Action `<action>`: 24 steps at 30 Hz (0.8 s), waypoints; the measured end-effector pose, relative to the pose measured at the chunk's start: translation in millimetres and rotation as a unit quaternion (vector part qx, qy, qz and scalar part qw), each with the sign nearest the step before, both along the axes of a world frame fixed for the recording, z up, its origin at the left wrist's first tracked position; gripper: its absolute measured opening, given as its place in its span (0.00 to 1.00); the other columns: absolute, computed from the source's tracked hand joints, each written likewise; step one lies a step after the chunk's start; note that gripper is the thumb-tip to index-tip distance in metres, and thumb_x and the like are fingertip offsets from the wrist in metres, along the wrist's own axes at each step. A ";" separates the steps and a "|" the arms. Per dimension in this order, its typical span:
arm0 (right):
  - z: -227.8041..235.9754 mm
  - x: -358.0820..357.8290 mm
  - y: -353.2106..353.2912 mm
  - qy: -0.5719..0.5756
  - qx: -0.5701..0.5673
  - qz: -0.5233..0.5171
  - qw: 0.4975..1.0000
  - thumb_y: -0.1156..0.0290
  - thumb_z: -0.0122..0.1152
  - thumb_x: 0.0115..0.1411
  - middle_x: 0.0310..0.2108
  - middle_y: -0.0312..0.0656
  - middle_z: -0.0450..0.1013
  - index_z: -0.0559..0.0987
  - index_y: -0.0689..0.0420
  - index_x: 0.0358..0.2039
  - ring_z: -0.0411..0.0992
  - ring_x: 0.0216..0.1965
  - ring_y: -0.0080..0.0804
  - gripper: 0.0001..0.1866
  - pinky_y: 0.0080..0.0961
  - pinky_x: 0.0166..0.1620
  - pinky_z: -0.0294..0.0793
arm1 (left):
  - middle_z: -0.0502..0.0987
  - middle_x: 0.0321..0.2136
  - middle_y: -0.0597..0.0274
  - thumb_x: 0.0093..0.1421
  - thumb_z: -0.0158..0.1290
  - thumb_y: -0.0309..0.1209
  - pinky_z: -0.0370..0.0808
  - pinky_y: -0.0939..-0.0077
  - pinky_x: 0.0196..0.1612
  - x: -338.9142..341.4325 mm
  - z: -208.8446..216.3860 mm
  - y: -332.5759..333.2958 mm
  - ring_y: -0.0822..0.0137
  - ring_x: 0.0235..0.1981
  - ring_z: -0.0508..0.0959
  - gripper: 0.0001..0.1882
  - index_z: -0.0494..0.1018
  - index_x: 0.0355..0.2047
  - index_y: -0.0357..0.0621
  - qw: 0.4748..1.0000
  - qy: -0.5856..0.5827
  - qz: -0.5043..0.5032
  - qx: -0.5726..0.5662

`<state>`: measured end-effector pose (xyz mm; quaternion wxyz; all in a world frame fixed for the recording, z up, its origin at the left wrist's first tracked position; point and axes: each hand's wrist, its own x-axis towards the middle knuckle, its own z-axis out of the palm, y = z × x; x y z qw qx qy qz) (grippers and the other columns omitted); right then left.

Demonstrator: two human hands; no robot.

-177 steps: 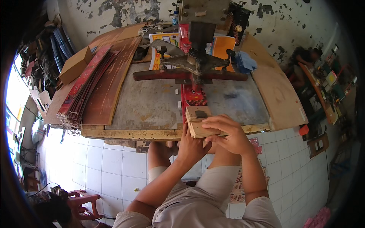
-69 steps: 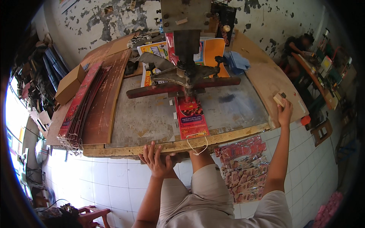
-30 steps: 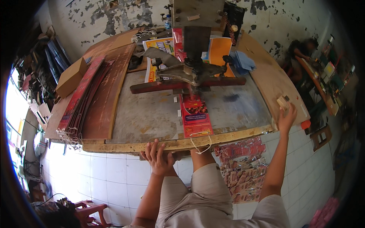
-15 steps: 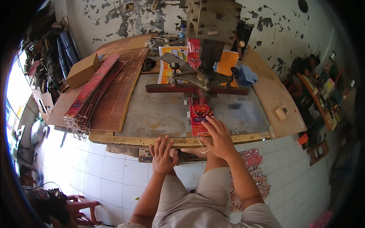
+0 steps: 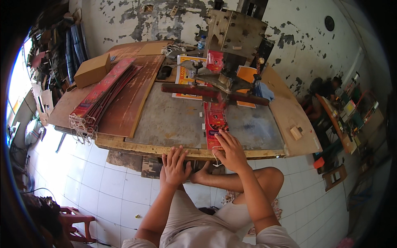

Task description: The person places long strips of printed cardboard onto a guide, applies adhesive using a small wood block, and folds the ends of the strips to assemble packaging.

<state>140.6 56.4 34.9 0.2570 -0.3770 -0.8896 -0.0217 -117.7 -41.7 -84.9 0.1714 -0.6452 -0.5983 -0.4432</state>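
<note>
A long red printed strip [image 5: 214,120] with a white string at its near end lies on the grey metal bed of a press. It runs back under the press's dark red crossbar [image 5: 182,89], which hides part of it. My right hand [image 5: 232,153] rests on the strip's near right edge, fingers stretched out and lying flat; the white string [image 5: 216,158] hangs beside the thumb over the table's edge. At the wooden front edge, left of the strip, my left hand [image 5: 176,168] is open with its fingers spread, holding nothing.
A stack of similar red strips [image 5: 103,89] with white strings lies on brown boards at left, beside a cardboard box [image 5: 93,70]. The press's steel column [image 5: 235,31] rises behind. A small wooden block [image 5: 296,132] sits at right. Another person [image 5: 326,93] is at a far-right bench.
The view has shifted and tilted slightly. My right knee has swung out to the right, with the leg now folded. Both hands keep nearly the same places at the bed's front edge.
</note>
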 end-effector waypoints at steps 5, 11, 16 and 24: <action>10.9 10.0 -19.8 -0.045 0.016 -0.007 0.999 0.33 0.69 0.66 0.78 0.53 0.66 0.73 0.56 0.76 0.65 0.76 0.57 0.49 0.56 0.75 0.65 | 0.73 0.74 0.60 0.64 0.64 0.36 0.44 0.37 0.83 -3.4 1.3 -3.7 0.48 0.80 0.64 0.30 0.77 0.67 0.53 1.000 -0.009 0.001 -0.003; 26.1 87.1 -22.7 -0.129 0.014 -0.038 0.991 0.46 0.76 0.63 0.74 0.53 0.69 0.73 0.53 0.77 0.69 0.72 0.56 0.46 0.52 0.71 0.69 | 0.73 0.74 0.60 0.65 0.63 0.36 0.43 0.36 0.82 -1.7 4.3 -2.0 0.48 0.80 0.64 0.30 0.77 0.68 0.54 1.000 -0.014 -0.011 -0.003; 59.1 94.3 -61.0 -0.203 -0.021 -0.109 0.973 0.71 0.68 0.66 0.71 0.54 0.72 0.75 0.52 0.75 0.72 0.69 0.55 0.36 0.47 0.71 0.70 | 0.72 0.75 0.61 0.64 0.63 0.38 0.46 0.36 0.82 0.7 4.6 -2.6 0.49 0.80 0.64 0.30 0.77 0.68 0.55 1.000 -0.020 -0.003 -0.011; 98.4 85.4 -141.8 -0.227 0.024 -0.069 0.971 0.75 0.65 0.64 0.68 0.50 0.75 0.76 0.64 0.71 0.73 0.69 0.51 0.33 0.46 0.70 0.70 | 0.72 0.75 0.61 0.64 0.64 0.35 0.43 0.35 0.83 0.8 -4.8 1.4 0.49 0.80 0.62 0.30 0.77 0.67 0.55 1.000 -0.016 0.008 0.007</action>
